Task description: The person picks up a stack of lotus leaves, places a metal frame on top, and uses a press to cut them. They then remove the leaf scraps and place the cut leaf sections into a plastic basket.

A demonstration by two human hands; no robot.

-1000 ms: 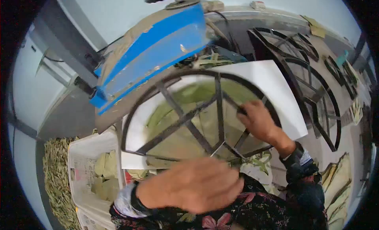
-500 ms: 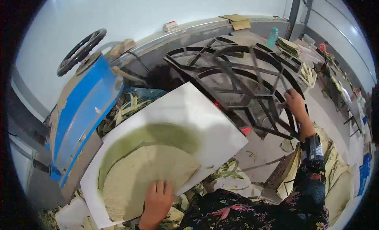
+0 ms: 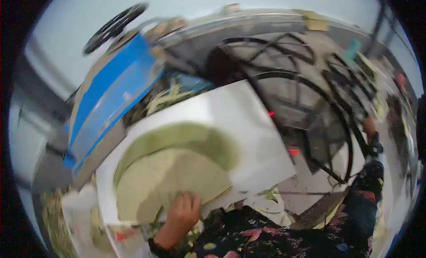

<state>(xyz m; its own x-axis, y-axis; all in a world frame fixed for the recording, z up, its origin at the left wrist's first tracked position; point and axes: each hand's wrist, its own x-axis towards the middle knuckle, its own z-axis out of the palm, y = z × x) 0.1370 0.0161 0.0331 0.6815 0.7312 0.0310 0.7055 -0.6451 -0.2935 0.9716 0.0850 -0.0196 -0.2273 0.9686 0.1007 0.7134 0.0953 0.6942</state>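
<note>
1. The left hand (image 3: pixel 179 216) rested at the near edge of a pale half-round sheet (image 3: pixel 166 182), its fingers side by side; the thumb was hidden, so a pinch could not be told.
2. The pale sheet lay on the near part of a white board (image 3: pixel 262 142), inside a green stain (image 3: pixel 182 136). Light, flat pressure seemed best there, since the edge looked easy to crease.
3. At right, the right hand (image 3: pixel 369 125) was blurred beside dark bars; whether its fingers gripped one could not be told. A firm hold and a wide path past the dark frame (image 3: pixel 349 147) seemed wise.
4. At far left stood a blue-sided machine (image 3: pixel 111 89) with a black handwheel (image 3: pixel 116 29).
</note>
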